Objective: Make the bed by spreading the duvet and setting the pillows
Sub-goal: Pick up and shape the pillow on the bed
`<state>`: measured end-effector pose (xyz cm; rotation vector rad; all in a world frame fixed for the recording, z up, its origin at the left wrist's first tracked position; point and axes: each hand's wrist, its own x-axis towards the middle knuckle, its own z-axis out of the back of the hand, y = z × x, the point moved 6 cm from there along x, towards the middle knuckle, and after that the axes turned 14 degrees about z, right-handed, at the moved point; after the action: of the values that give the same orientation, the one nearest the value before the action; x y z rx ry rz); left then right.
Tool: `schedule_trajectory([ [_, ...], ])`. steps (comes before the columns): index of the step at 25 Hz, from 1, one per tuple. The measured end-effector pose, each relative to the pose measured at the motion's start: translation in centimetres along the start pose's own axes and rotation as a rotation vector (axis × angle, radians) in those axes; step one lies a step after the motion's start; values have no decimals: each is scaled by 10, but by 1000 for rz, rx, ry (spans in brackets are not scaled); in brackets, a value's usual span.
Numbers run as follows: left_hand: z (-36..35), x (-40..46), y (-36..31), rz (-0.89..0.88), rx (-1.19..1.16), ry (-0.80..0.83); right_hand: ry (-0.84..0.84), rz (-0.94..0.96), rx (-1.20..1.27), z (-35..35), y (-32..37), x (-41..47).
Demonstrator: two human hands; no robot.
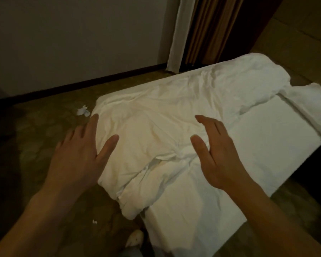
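— Were the hands holding anything?
— No. The left hand (78, 151) and right hand (217, 151) were spread flat, fingers straight; the rumpled duvet (156, 127) lay between and beneath their fingertips, on the bed (267, 145).

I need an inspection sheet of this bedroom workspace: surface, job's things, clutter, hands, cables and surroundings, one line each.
Surface: bed with a white sheet, its right part bare.
Job's things: white duvet crumpled and bunched on the bed's left side; a white pillow-like piece at the far right edge, identity unclear.
Clutter: white scraps and a small white bit on the floor.
Hands: left hand and right hand open over the duvet, holding nothing.
Cables: nothing seen.
Surroundings: grey wall, striped curtain, dark patterned floor.
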<state>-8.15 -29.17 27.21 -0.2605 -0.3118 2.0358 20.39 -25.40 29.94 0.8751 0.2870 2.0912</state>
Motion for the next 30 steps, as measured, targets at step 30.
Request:
schedule_trajectory([
  [30,-497,88,68,397,-426,-397,380,376,22,-411,-305,-42],
])
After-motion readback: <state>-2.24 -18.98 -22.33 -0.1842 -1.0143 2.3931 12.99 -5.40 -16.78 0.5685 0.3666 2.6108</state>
